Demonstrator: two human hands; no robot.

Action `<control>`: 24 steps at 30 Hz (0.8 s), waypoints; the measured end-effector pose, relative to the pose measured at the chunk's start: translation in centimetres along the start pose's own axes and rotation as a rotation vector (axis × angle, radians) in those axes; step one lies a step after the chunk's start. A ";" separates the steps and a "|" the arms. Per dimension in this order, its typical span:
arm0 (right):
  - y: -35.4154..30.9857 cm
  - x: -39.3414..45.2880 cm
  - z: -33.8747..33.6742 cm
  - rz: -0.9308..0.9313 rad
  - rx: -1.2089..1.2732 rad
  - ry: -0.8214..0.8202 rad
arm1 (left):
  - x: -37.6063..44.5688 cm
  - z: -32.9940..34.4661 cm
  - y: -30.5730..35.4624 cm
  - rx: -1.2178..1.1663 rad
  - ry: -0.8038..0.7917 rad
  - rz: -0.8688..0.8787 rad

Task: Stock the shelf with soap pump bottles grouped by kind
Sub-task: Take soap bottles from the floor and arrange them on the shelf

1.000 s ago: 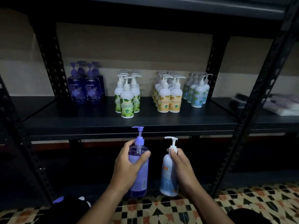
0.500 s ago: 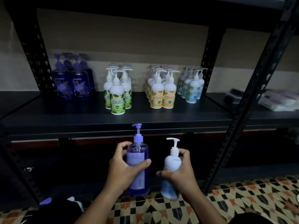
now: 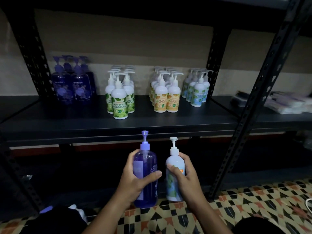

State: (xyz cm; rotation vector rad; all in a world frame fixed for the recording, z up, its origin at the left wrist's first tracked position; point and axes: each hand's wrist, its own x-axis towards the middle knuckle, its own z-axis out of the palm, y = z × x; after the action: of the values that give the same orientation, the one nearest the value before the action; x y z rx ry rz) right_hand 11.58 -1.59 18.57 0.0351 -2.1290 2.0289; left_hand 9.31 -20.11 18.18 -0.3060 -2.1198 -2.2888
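The left hand (image 3: 133, 181) wraps a translucent purple pump bottle (image 3: 146, 174); the right hand (image 3: 184, 176) grips a white plastic pump bottle (image 3: 173, 166) just beside it, both upright below the dark metal shelf (image 3: 152, 122), which carries purple, green-labelled, orange-labelled and blue-labelled groups.

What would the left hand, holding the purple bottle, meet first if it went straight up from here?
Probably the front edge of the shelf: the purple bottle in the left hand has its pump just below it, though depth is unclear.
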 end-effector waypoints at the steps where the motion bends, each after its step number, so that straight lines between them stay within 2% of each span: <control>1: 0.1 0.0 0.0 0.012 0.007 -0.005 | 0.0 0.0 0.0 0.009 0.000 0.000; 5: 0.6 0.0 0.0 0.017 -0.007 -0.017 | 0.2 -0.3 0.0 -0.020 -0.007 -0.016; 10: 0.6 -0.3 -0.4 -0.010 -0.050 0.087 | 0.0 -0.6 0.4 -0.001 -0.024 0.013; 13: 0.2 -0.4 -0.4 -0.005 0.013 0.044 | 0.0 -0.6 0.5 -0.057 -0.013 -0.007; 18: -0.2 -0.5 -0.3 0.045 0.097 -0.024 | -0.3 -0.2 0.8 -0.157 -0.097 -0.084; 24: 0.4 -0.6 -0.2 0.050 0.078 -0.019 | -0.2 -0.2 0.7 -0.154 -0.065 -0.018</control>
State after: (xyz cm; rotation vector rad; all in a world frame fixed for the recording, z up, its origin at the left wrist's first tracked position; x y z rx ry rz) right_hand 12.12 -1.45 18.12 0.0133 -2.0804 2.1479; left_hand 9.59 -20.40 18.82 -0.3697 -1.9851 -2.4919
